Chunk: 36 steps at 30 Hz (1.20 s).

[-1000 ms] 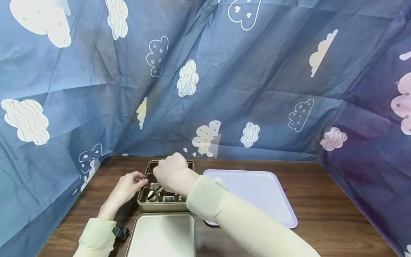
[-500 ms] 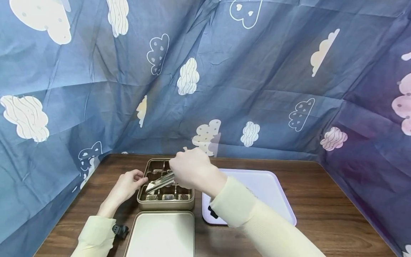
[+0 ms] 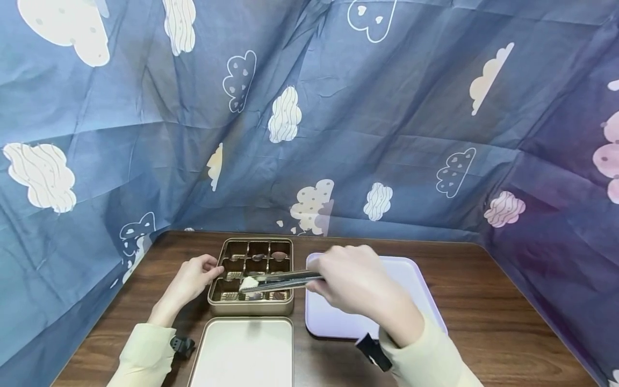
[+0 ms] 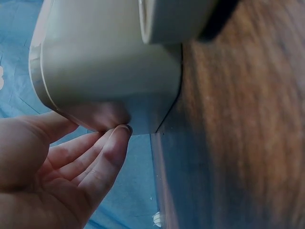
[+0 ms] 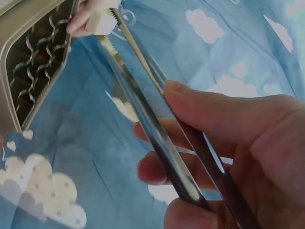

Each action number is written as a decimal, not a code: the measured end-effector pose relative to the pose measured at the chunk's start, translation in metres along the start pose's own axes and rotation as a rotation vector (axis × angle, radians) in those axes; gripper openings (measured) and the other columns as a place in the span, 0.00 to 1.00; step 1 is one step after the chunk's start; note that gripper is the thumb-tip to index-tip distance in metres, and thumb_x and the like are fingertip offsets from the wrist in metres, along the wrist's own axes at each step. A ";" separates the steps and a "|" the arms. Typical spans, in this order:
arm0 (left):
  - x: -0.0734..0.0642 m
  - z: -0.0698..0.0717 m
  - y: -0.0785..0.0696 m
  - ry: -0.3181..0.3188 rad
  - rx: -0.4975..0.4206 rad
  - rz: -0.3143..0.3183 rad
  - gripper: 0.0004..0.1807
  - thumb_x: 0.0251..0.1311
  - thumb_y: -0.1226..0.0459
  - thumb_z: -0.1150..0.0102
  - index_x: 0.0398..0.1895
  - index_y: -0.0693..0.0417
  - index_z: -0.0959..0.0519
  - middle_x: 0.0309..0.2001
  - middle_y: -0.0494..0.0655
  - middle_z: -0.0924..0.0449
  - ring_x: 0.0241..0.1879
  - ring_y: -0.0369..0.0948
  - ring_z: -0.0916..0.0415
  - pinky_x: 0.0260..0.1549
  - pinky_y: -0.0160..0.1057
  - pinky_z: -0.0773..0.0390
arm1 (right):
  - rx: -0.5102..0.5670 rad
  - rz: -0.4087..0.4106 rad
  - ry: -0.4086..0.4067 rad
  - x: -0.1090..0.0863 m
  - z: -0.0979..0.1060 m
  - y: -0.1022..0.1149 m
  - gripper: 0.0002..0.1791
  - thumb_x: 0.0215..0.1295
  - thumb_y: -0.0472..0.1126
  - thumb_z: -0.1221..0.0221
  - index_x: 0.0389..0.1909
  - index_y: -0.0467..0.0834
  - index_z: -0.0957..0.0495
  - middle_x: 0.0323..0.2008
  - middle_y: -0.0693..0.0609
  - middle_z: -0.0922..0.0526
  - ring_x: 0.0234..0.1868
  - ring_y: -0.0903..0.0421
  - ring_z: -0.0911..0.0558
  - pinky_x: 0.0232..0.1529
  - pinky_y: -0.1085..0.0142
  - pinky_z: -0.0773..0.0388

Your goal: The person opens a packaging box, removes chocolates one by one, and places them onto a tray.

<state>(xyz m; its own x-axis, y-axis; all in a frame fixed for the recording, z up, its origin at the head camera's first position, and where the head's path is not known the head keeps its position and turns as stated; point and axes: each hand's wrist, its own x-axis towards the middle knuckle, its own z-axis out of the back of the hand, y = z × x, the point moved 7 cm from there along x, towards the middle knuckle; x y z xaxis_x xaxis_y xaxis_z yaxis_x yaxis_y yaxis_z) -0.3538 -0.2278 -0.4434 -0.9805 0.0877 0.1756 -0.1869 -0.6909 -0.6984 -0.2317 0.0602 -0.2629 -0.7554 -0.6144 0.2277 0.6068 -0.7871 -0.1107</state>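
Note:
My right hand (image 3: 358,279) grips metal tongs (image 3: 290,280), whose serrated tips (image 5: 108,45) hold a small pale block (image 3: 249,284); its kind is unclear. The block is above the front row of a gold-coloured tin (image 3: 251,308) with several compartments. Inside the tin, dark pieces lie in the right and middle columns, including a reddish-brown one (image 3: 279,256) at the back right. My left hand (image 3: 191,279) holds the tin's left side, its thumb at the rim and fingertips against the outer wall (image 4: 90,112), as the left wrist view shows.
A pale lid-like metal tray (image 3: 244,349) lies in front of the tin. To the right, partly behind my right hand, is a lavender tray (image 3: 408,271). A blue cloud-patterned cloth (image 3: 401,177) hangs behind the wooden table (image 3: 503,301).
My right hand has moved right, out from over the tin, with the tongs swinging flatter and the pale block coming toward the tin's middle. My left hand has stayed at the tin.

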 end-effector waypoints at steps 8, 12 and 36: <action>0.003 0.000 -0.002 0.005 -0.003 -0.015 0.14 0.64 0.64 0.39 0.43 0.69 0.22 0.31 0.53 0.16 0.27 0.42 0.18 0.32 0.45 0.19 | 0.014 -0.087 -0.086 -0.050 -0.004 -0.034 0.19 0.59 0.56 0.35 0.19 0.63 0.35 0.13 0.68 0.41 0.17 0.67 0.37 0.16 0.66 0.41; 0.004 0.000 -0.003 0.006 -0.002 -0.018 0.14 0.64 0.64 0.39 0.43 0.69 0.22 0.32 0.54 0.16 0.28 0.43 0.18 0.32 0.45 0.19 | 0.058 -0.155 -0.081 -0.074 -0.016 -0.050 0.17 0.60 0.56 0.35 0.20 0.65 0.34 0.16 0.71 0.38 0.21 0.68 0.34 0.17 0.64 0.39; 0.002 0.003 0.000 -0.004 -0.001 -0.010 0.14 0.64 0.64 0.39 0.43 0.69 0.22 0.33 0.54 0.16 0.29 0.43 0.18 0.32 0.45 0.19 | 0.011 -0.262 0.128 -0.112 -0.074 -0.086 0.06 0.55 0.55 0.31 0.33 0.64 0.18 0.30 0.66 0.18 0.36 0.60 0.16 0.25 0.55 0.24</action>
<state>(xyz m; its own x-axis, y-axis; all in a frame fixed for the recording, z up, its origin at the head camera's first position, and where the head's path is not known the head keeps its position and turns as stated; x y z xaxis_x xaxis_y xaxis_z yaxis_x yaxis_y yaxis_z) -0.3552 -0.2294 -0.4408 -0.9784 0.0922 0.1851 -0.1968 -0.6896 -0.6970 -0.2180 0.1927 -0.3502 -0.9112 -0.3931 0.1233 0.3894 -0.9195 -0.0538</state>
